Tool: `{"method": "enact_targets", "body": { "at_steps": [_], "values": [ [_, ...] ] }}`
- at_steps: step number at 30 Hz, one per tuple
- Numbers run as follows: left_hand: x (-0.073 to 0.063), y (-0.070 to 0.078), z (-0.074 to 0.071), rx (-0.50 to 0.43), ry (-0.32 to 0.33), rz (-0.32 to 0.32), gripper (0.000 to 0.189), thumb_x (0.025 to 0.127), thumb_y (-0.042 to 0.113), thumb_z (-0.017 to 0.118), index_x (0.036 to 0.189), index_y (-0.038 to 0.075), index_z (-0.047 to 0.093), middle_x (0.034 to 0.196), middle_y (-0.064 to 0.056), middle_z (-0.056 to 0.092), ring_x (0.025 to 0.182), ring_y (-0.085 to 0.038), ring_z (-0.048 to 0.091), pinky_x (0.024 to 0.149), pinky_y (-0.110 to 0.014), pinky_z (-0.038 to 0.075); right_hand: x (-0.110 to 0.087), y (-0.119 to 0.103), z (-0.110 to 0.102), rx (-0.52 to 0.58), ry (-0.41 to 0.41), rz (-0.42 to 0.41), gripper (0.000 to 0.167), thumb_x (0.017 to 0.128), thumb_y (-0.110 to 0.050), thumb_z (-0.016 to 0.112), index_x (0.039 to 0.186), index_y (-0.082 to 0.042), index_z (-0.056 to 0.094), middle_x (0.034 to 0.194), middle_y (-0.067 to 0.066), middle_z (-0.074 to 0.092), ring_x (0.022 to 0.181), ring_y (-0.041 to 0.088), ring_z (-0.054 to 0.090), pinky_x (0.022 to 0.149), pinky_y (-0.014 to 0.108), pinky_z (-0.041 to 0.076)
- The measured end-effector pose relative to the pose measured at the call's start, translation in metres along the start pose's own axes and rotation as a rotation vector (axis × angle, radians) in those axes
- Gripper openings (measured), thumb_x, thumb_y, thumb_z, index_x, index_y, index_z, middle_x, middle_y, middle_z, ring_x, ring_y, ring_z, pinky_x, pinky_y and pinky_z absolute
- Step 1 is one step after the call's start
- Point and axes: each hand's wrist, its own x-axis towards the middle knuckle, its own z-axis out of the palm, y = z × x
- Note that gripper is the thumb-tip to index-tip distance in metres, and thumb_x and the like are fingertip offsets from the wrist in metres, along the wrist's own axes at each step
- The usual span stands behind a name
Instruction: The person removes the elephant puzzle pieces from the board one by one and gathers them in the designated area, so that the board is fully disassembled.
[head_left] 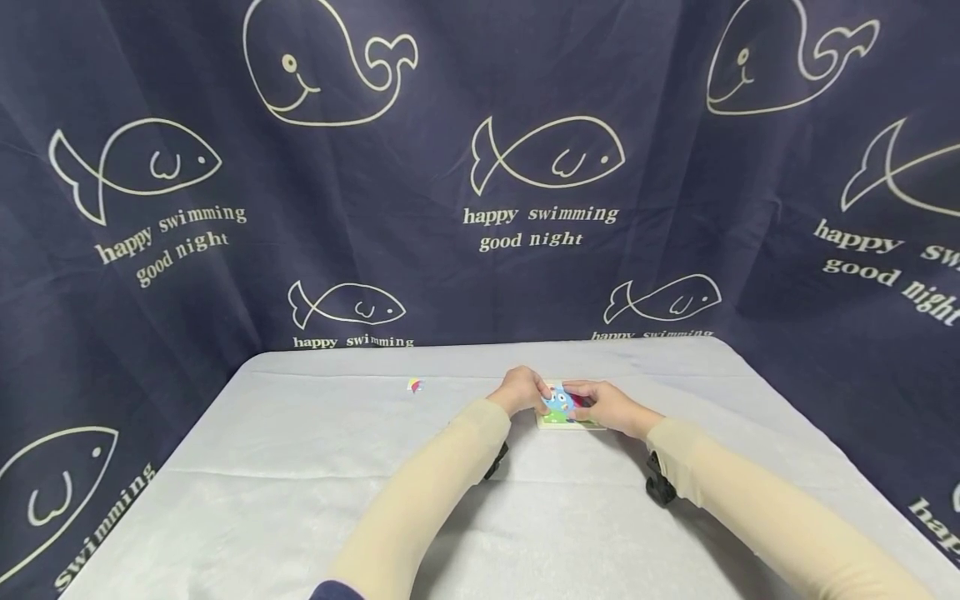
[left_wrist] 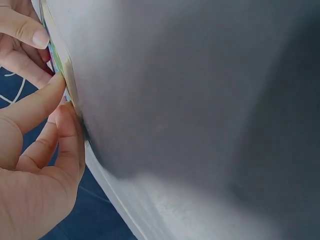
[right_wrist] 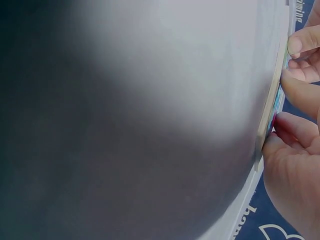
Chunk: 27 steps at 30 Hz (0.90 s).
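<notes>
A small picture puzzle (head_left: pixel 570 425) with a pale board lies toward the back of the table, its lower part printed green. On it shows a blue puzzle piece (head_left: pixel 558 402) with cartoon eyes, between the two hands. My left hand (head_left: pixel 522 392) pinches at its left side with thumb and fingers. From the right, my right hand (head_left: pixel 609 407) holds thumb and fingertips curled round its right side, beside a red patch. Both wrist views catch the board edge-on, with its wooden edge (right_wrist: pixel 271 97) visible; the fingers hide part of the picture.
A small loose colourful piece (head_left: pixel 415 385) lies on the white cloth-covered table (head_left: pixel 300 467), left of the hands. Behind the table hangs a dark blue curtain (head_left: pixel 450 275) with fish and whale outlines. Black wrist straps (head_left: pixel 660 481) sit under the cream sleeves.
</notes>
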Motion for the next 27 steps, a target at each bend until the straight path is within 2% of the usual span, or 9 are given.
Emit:
{"method": "enact_targets", "body": {
  "at_steps": [15, 22, 27],
  "values": [
    [0.0002, 0.0013, 0.0019, -0.008, 0.022, -0.002, 0.016, 0.069, 0.003, 0.085, 0.08, 0.006, 0.073, 0.097, -0.001, 0.07, 0.096, -0.018, 0.059, 0.101, -0.031, 0.046, -0.0002, -0.0015, 0.0001, -0.007, 0.003, -0.001, 0.059, 0.087, -0.008, 0.069, 0.14, 0.004, 0.045, 0.149, 0.024, 0.04, 0.14, 0.044, 0.029, 0.115, 0.053, 0.027],
    [0.004, -0.0017, 0.0032, -0.018, 0.03, -0.002, 0.026, 0.068, 0.004, 0.086, 0.089, 0.005, 0.072, 0.092, -0.003, 0.067, 0.089, -0.017, 0.057, 0.088, -0.026, 0.05, 0.0008, -0.0014, 0.0013, -0.013, 0.005, 0.014, 0.06, 0.087, -0.01, 0.07, 0.14, 0.003, 0.045, 0.149, 0.023, 0.04, 0.14, 0.044, 0.029, 0.116, 0.054, 0.025],
    [0.0038, -0.0004, 0.0028, -0.023, 0.025, -0.013, 0.026, 0.069, 0.006, 0.086, 0.091, 0.005, 0.073, 0.098, -0.004, 0.068, 0.098, -0.02, 0.06, 0.098, -0.029, 0.048, 0.0008, -0.0029, 0.0009, -0.003, 0.005, 0.021, 0.06, 0.087, -0.009, 0.07, 0.14, 0.003, 0.046, 0.149, 0.023, 0.039, 0.14, 0.044, 0.03, 0.115, 0.052, 0.028]
  ]
}}
